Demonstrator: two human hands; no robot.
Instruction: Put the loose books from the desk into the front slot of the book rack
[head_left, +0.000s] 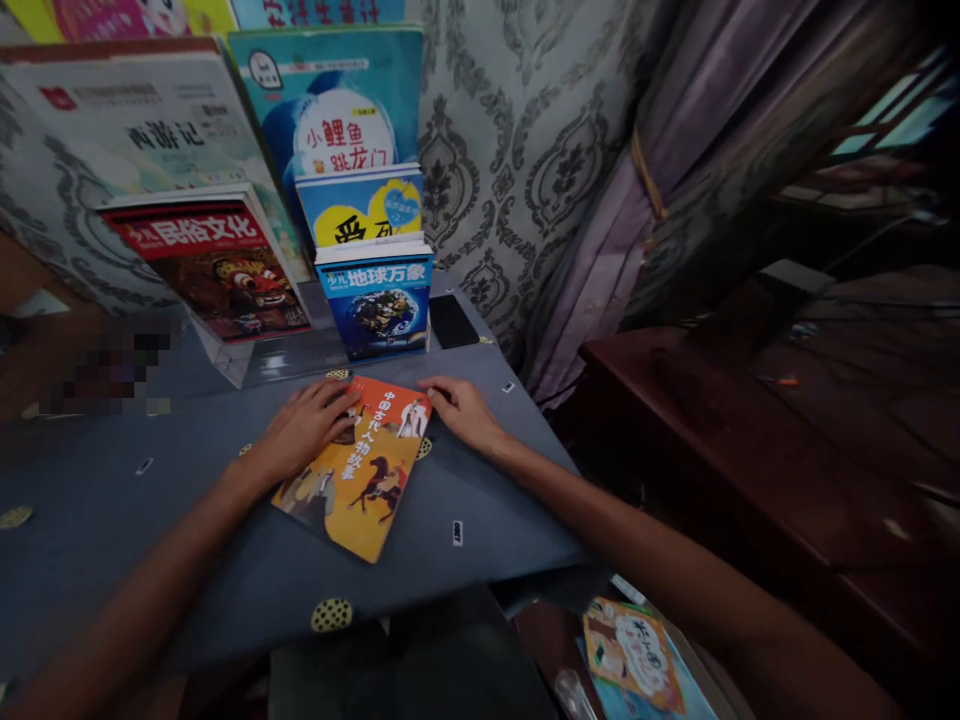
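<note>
An orange and yellow book with a horse and rider on its cover lies at a slant on the grey tabletop. My left hand rests across its upper left edge, fingers stretched flat over the cover. At the upper right corner, the fingertips of my right hand touch the book's edge, the fingers extended and not wrapped round it. Just behind stand a blue book with a globe and a red-topped book with a mask, both leaning on a clear stand.
Taller books, one white and one teal, stand at the back. A dark phone lies by the wall. Right of the table are a tied purple curtain and a dark red cabinet. More books sit below.
</note>
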